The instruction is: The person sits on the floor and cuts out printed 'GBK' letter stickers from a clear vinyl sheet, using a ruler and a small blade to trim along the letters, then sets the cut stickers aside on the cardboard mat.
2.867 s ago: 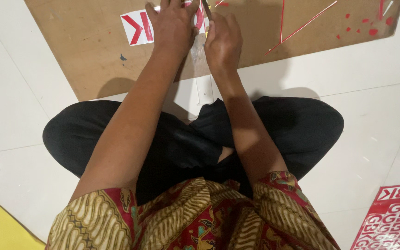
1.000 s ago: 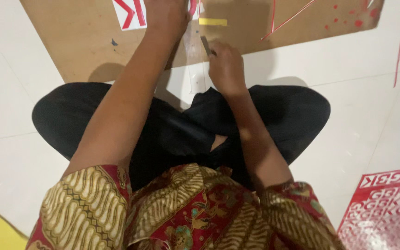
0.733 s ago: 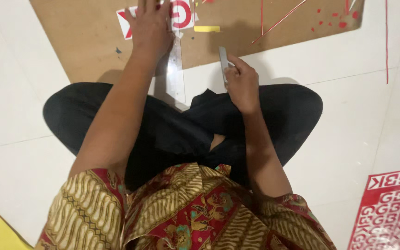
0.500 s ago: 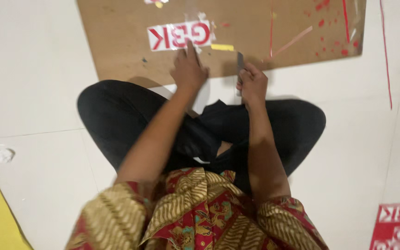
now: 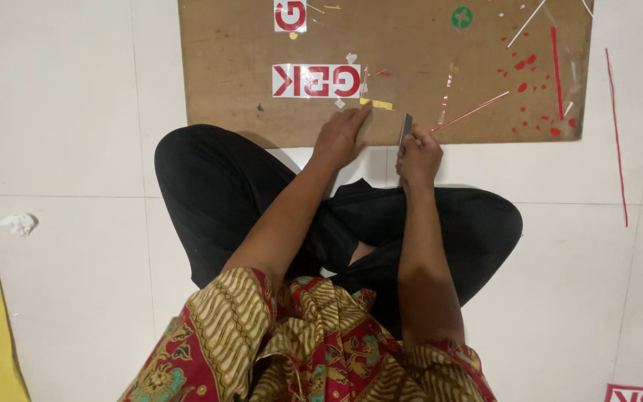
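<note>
Cutting blade held upright at the board's near edge

The right hand (image 5: 420,155) has its grip closed on a slim blade (image 5: 405,130), long axis pointing away from the body, ready for cutting. Left of it, the left hand (image 5: 344,134) lies flat, empty, pinning the brown board (image 5: 225,89) just below the red-and-white sticker strip (image 5: 316,80).

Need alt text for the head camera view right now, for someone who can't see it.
A person sits cross-legged on a white tiled floor, left hand resting on a brown board, right hand holding a small cutter blade upright. A red-and-white sticker strip and red scraps lie on the board.
</note>
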{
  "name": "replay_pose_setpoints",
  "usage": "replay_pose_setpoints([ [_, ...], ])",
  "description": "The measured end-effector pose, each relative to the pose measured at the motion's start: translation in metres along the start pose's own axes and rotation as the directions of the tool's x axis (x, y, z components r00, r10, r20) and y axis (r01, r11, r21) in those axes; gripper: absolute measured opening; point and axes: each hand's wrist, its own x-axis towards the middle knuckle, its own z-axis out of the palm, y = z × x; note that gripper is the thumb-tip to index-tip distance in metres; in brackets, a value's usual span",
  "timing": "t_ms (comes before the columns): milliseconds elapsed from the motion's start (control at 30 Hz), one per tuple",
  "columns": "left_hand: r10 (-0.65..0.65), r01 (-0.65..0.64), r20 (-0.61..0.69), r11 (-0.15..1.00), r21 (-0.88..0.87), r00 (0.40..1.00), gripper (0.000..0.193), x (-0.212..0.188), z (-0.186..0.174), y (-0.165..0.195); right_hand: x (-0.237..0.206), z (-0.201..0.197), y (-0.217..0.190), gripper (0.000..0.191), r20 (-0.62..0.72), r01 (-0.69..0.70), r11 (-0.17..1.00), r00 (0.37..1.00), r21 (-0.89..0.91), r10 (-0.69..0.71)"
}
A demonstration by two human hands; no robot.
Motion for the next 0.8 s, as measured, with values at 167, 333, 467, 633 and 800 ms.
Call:
replay_pose_setpoints([
  [167, -0.097, 0.095, 0.029, 0.992, 0.082, 0.995, 0.071, 0.011, -0.006, 0.006, 0.002, 0.0, -0.004, 0.04, -0.051, 0.008, 1.0, 0.999, 0.001, -0.008],
  [333, -0.515, 0.442, 0.159, 0.828, 0.345, 0.842, 0.06, 0.033, -0.012, -0.007, 0.009, -0.002, 0.002, 0.039, -0.061, 0.04, 0.998, 0.997, -0.041, -0.043],
  [467, -0.463, 0.384, 0.026, 0.764, 0.518, 0.886, 0.062, 0.068, -0.057, -0.048, 0.017, -0.005, 0.007, 0.035, -0.061, 0.074, 0.994, 0.995, -0.075, -0.078],
  [633, -0.327, 0.239, 0.102, 0.838, 0.49, 0.939, 0.078, 0.083, -0.11, -0.092, 0.024, -0.002, 0.009, 0.029, -0.065, 0.067, 0.995, 0.995, -0.07, -0.071],
  [800, -0.212, 0.157, 0.068, 0.871, 0.465, 0.975, 0.085, 0.076, -0.101, -0.096, 0.029, -0.003, 0.011, 0.027, -0.072, 0.078, 0.995, 0.994, -0.068, -0.083],
])
